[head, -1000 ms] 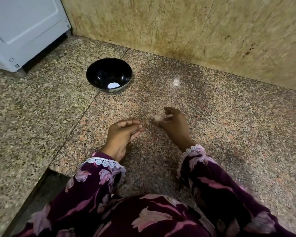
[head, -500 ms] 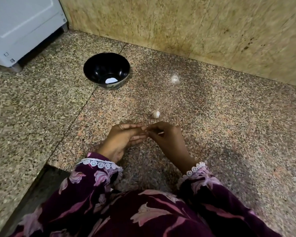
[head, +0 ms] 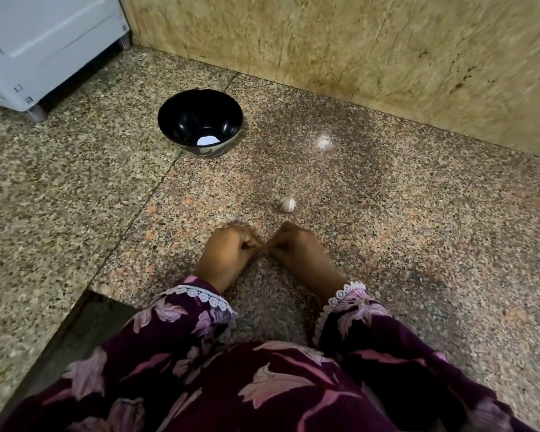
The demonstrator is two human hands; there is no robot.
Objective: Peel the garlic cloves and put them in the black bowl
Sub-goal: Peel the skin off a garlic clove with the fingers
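The speckled stone floor (head: 387,244) fills most of what I see. A tan stone wall (head: 356,42) stands at the back & a white appliance (head: 44,42) sits in the top left corner on small feet. At the bottom left the floor ends at an edge with a dark gap (head: 75,332) below it.

My dark purple sleeves (head: 175,332) have pink flowers & white lace at the cuffs. They reach up from the bottom.

The black bowl (head: 181,120) sits on the floor near the appliance, well apart from my hands. It stands upright w/ a white patch low inside, which could be a shine or a clove, can't tell.

My left hand (head: 228,255) & right hand (head: 300,251) meet in the middle, fingertips touching. Both have fingers curled in, pinching at one small thing between them. It's prob a garlic clove, but it's too hidden & blurry for me to be sure.

A garlic bulb piece (head: 288,204) lies on the floor just past my right hand, not touching it. It's pale & has its skin on.

A small white spot (head: 324,141) shows on the floor to the right of the bowl. It looks like a shine or a bit of peel, can't tell.
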